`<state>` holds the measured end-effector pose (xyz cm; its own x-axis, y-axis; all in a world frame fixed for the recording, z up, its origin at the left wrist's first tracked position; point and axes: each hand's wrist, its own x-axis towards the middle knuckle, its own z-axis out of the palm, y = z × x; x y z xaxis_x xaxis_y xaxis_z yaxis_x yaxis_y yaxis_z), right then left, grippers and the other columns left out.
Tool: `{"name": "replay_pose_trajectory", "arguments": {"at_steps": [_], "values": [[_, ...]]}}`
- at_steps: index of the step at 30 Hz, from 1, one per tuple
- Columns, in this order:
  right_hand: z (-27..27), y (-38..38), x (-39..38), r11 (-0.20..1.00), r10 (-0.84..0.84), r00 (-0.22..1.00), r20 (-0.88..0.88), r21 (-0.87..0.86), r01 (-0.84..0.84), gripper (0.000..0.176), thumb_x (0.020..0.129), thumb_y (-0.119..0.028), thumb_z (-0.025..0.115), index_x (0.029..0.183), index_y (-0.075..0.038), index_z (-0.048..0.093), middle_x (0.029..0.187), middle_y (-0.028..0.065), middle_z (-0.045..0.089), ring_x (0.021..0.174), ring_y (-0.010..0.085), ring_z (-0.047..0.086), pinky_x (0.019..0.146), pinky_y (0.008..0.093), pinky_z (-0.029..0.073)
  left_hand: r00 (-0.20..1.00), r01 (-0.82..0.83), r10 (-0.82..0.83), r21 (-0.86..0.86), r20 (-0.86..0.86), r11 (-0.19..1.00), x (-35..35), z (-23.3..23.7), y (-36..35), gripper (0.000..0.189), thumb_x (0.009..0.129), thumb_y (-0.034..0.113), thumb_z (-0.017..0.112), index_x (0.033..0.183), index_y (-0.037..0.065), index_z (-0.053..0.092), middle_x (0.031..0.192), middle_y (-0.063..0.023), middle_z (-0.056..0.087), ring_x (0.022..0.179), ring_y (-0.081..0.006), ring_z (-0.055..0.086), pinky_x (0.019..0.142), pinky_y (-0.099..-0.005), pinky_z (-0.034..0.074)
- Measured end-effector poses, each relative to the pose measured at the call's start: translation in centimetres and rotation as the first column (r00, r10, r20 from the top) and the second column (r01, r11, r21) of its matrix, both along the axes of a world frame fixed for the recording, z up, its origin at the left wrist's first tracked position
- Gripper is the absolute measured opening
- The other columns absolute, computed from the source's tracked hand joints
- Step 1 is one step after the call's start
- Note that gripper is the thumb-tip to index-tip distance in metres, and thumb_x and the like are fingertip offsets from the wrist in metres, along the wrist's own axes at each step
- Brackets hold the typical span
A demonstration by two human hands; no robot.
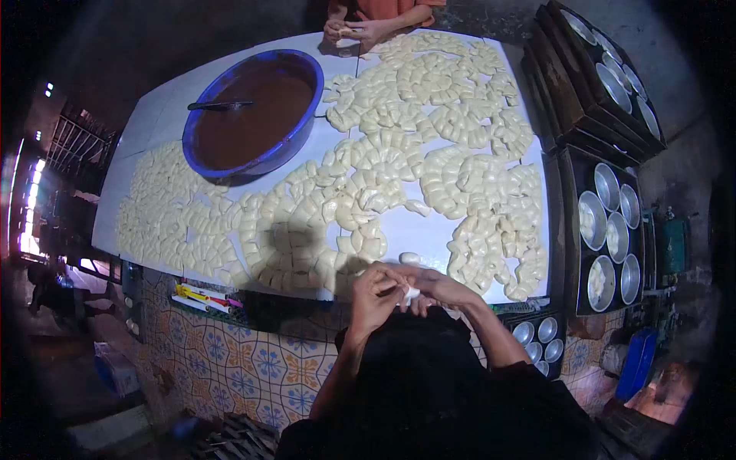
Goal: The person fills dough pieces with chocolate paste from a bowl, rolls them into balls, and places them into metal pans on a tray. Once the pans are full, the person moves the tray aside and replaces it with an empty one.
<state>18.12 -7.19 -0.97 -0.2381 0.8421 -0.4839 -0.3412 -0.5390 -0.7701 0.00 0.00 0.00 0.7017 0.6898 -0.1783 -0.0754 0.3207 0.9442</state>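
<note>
Close to the table's near edge, my left hand (373, 295) and my right hand (438, 290) meet over a small piece of white dough (412, 294). My left fingers are bent in a pinch at the dough, while the right fingers curl around its other side, partly hidden. Just beyond my hands, a smooth oval dough piece (409, 259) lies on the white tabletop (418, 230). Around that bare patch spread many cut dough pieces (368, 165), set close together in curved rows.
A blue basin (317, 107) of brown filling, with a dark-handled utensil (220, 105) in it, stands far left. Trays of round metal tins (606, 188) are stacked at right. Opposite, another person's hands (360, 32) work dough. Colourful packets (205, 297) lie below the near edge.
</note>
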Motion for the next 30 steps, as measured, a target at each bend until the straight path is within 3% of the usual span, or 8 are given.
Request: {"name": "replay_pose_trajectory", "arguments": {"at_steps": [1,6,9,12,14,22,26,30], "values": [[0.0,-0.2,0.2,0.986,0.158,0.958,-0.238,-0.021,-0.167,0.061,0.091,-0.010,0.055,0.145,-0.013,0.026,0.112,0.0129,0.058,0.075,0.0154,0.061,0.056,0.0232,0.050,0.997,0.011,-0.009,-0.021,0.083,1.000,-0.2,0.3,-0.2,0.014,0.087,0.003,0.057,0.100,0.001,0.055,0.106,-0.0133,0.056,0.112,-0.0284,0.053,0.104,-0.0441,0.034],[0.1,2.8,-0.1,0.878,-0.426,0.769,0.477,0.422,0.225,0.038,0.077,0.008,0.056,0.113,-0.003,0.063,0.102,0.0035,0.063,0.083,0.0118,0.059,0.071,0.0261,0.050,0.914,-0.397,0.384,0.101,0.129,0.912,-1.5,-0.4,0.3,0.019,0.082,0.001,0.058,0.101,0.000,0.055,0.110,-0.0127,0.058,0.114,-0.0223,0.052,0.093,-0.0317,0.040],[-5.3,4.2,1.7,0.960,-0.264,0.916,0.303,0.176,0.218,0.032,0.079,0.003,0.056,0.110,0.003,0.062,0.102,0.0082,0.065,0.085,0.0142,0.062,0.073,0.0271,0.050,0.886,-0.462,0.462,-0.010,0.033,0.887,-1.7,-0.7,1.4,0.013,0.082,0.000,0.058,0.094,-0.001,0.059,0.101,-0.0116,0.062,0.100,-0.0186,0.057,0.089,-0.0285,0.042],[-8.4,3.5,1.4,0.773,-0.623,0.541,0.565,0.552,0.314,0.035,0.074,-0.001,0.055,0.108,0.003,0.062,0.105,0.0149,0.066,0.090,0.0249,0.064,0.080,0.0308,0.049,0.855,-0.519,0.519,0.036,0.014,0.854,-2.2,-0.6,1.2,0.011,0.082,0.000,0.058,0.092,-0.002,0.060,0.094,-0.0110,0.064,0.093,-0.0176,0.060,0.087,-0.0282,0.043],[-9.6,3.6,2.7,0.910,-0.389,0.700,0.598,0.366,0.193,0.036,0.072,0.001,0.055,0.108,0.002,0.062,0.105,0.0171,0.065,0.093,0.0275,0.063,0.083,0.0317,0.048,0.859,-0.512,0.512,-0.025,-0.021,0.859,-2.3,-1.6,1.3,0.011,0.082,0.000,0.057,0.092,-0.003,0.059,0.092,-0.0114,0.064,0.090,-0.0179,0.060,0.086,-0.0282,0.044],[-5.1,9.1,5.7,0.815,-0.444,0.008,0.896,0.407,-0.413,0.035,0.066,-0.005,0.066,0.101,-0.002,0.065,0.111,0.0200,0.059,0.102,0.0350,0.057,0.090,0.0373,0.046,0.903,-0.426,0.426,0.023,-0.052,0.905,-1.4,-1.3,1.1,0.008,0.086,0.002,0.054,0.091,-0.002,0.058,0.085,-0.0113,0.064,0.083,-0.0189,0.063,0.078,-0.0291,0.049],[0.4,6.5,2.2,0.923,-0.361,0.721,0.591,0.339,0.184,0.026,0.073,-0.015,0.075,0.095,-0.004,0.068,0.090,0.0078,0.062,0.090,0.0201,0.059,0.078,0.0314,0.049,0.936,-0.350,0.352,0.117,0.004,0.929,-1.6,-1.1,1.1,0.017,0.088,0.001,0.055,0.104,-0.003,0.058,0.093,-0.0095,0.064,0.089,-0.0154,0.060,0.081,-0.0276,0.047],[2.5,4.9,-0.5,0.822,-0.510,0.808,0.295,0.445,0.356,0.014,0.082,-0.011,0.069,0.091,0.000,0.069,0.102,0.0048,0.054,0.087,0.0118,0.055,0.072,0.0251,0.048,0.969,-0.228,0.244,0.266,-0.027,0.937,-0.4,0.7,1.6,0.042,0.088,0.004,0.058,0.129,0.000,0.050,0.123,-0.0108,0.056,0.105,-0.0160,0.055,0.088,-0.0275,0.045]]}}
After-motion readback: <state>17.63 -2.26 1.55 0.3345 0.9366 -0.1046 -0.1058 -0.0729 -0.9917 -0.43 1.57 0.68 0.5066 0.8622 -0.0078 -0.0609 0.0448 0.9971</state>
